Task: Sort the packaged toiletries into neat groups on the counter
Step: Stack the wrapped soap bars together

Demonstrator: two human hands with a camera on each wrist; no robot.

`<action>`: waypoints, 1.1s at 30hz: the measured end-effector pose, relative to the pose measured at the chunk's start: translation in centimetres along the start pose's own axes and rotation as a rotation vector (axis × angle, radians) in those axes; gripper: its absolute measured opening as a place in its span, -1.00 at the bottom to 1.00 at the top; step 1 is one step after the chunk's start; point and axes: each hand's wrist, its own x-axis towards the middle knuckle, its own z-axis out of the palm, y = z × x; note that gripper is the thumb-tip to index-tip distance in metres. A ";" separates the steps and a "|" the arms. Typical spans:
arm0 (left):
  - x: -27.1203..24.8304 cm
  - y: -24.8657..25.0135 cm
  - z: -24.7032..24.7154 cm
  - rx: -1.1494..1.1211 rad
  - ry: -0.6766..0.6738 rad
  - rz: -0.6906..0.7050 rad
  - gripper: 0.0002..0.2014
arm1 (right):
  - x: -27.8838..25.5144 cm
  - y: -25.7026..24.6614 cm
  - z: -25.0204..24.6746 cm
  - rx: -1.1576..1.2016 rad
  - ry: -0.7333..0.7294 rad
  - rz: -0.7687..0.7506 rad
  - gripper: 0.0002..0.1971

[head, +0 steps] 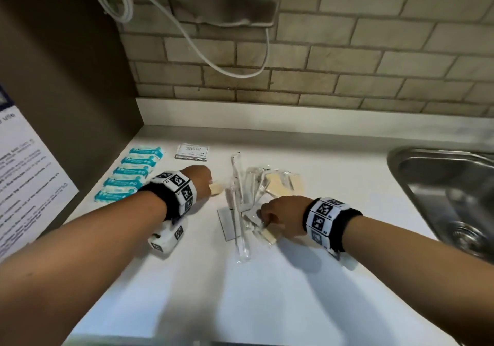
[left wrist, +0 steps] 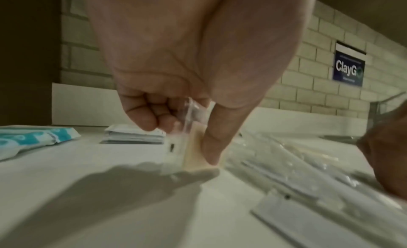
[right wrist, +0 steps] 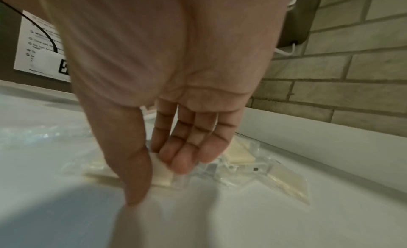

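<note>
My left hand (head: 205, 182) (left wrist: 185, 143) pinches a small cream packet in clear wrap (head: 217, 189) (left wrist: 193, 154) between thumb and curled fingers, its lower edge at the white counter (head: 334, 174), left of the loose pile. That pile of clear-wrapped long items and cream packets (head: 248, 193) (right wrist: 240, 157) lies mid-counter. My right hand (head: 263, 218) (right wrist: 157, 182) reaches into its near side. Its straight fingers (right wrist: 182, 163) press on another cream packet (head: 268, 234) (right wrist: 161, 177), with the thumb down beside it. A row of blue packets (head: 133, 174) (left wrist: 33, 138) and a stack of white sachets (head: 192, 151) (left wrist: 134, 135) lie at the back left.
A steel sink (head: 449, 193) is set into the counter at the right. A flat white card (head: 227, 224) (left wrist: 308, 215) lies under the pile's near end. A dark side panel with a printed notice (head: 24, 174) bounds the left; a brick wall stands behind.
</note>
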 end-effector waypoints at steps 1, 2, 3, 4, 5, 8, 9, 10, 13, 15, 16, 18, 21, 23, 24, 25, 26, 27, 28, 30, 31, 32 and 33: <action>-0.1 0.2 -0.5 -0.024 0.038 -0.005 -0.68 | 0.0 0.0 0.0 -0.001 0.008 -0.002 -0.70; -0.2 0.5 -1.0 -0.049 0.083 0.004 -0.71 | 0.0 0.1 0.1 -0.015 0.002 0.003 -0.68; -0.2 0.9 -1.6 -0.083 0.127 0.010 -0.73 | 0.1 0.1 0.2 -0.037 -0.008 0.000 -0.66; -0.4 1.3 -2.1 -0.128 0.179 0.023 -0.75 | 0.1 0.3 0.4 -0.070 -0.015 -0.005 -0.66; -0.5 1.8 -2.6 -0.174 0.224 0.041 -0.77 | 0.2 0.3 0.6 -0.098 -0.010 -0.016 -0.68; -0.9 3.7 -3.2 -0.301 0.293 0.139 -0.81 | 0.4 0.4 1.1 -0.142 0.051 -0.060 -0.75; -1.2 4.5 -3.2 -0.333 0.290 0.179 -0.81 | 0.5 0.6 1.2 -0.163 0.063 -0.076 -0.74; -1.2 5.2 -3.0 -0.356 0.272 0.228 -0.81 | 0.6 0.7 1.4 -0.186 0.060 -0.083 -0.72; -0.9 7.8 -2.1 -0.326 0.140 0.360 -0.81 | 0.6 1.3 1.9 -0.220 0.095 -0.152 -0.82; -0.3 9.7 -1.3 -0.241 0.055 0.410 -0.77 | 0.4 1.9 2.4 -0.198 0.117 -0.166 -0.85; 0.1 10.6 -0.9 -0.192 0.013 0.414 -0.73 | 0.2 2.3 2.6 -0.167 0.128 -0.172 -0.82; 0.8 12.1 0.0 -0.100 -0.064 0.408 -0.67 | -0.2 2.9 3.0 -0.105 0.136 -0.173 -0.74; 1.9 13.4 1.4 -0.050 -0.112 0.394 -0.53 | -1.2 3.7 3.1 -0.048 0.115 -0.136 -0.70; 2.4 13.8 2.0 -0.020 -0.138 0.397 -0.37 | -1.8 4.2 2.7 -0.006 0.066 -0.109 -0.63; 2.6 14.0 2.3 0.004 -0.154 0.398 -0.32 | -2.0 4.5 2.5 0.002 0.046 -0.102 -0.58; 2.7 14.0 2.4 0.024 -0.157 0.401 -0.30 | -2.2 4.7 2.3 -0.003 0.033 -0.103 -0.55; 2.8 14.0 2.6 0.042 -0.150 0.410 -0.30 | -2.3 5.0 2.1 -0.012 0.015 -0.097 -0.53; 2.8 14.0 2.6 0.064 -0.137 0.423 -0.31 | -2.3 5.4 1.9 -0.006 0.000 -0.085 -0.51; 2.8 14.0 2.7 0.086 -0.120 0.436 -0.32 | -2.4 5.8 1.8 0.018 -0.012 -0.063 -0.50; 2.6 14.0 2.9 0.105 -0.107 0.455 -0.35 | -2.8 6.8 0.9 0.102 0.000 -0.006 -0.47; 2.4 13.9 3.1 0.105 -0.110 0.464 -0.35 | -3.0 7.6 0.3 0.158 0.018 0.029 -0.46; 2.3 13.9 3.2 0.109 -0.109 0.473 -0.36 | -3.1 8.7 -0.5 0.211 0.030 0.073 -0.43; 2.1 13.8 3.3 0.108 -0.107 0.479 -0.38 | -3.2 9.7 -1.2 0.265 0.047 0.112 -0.40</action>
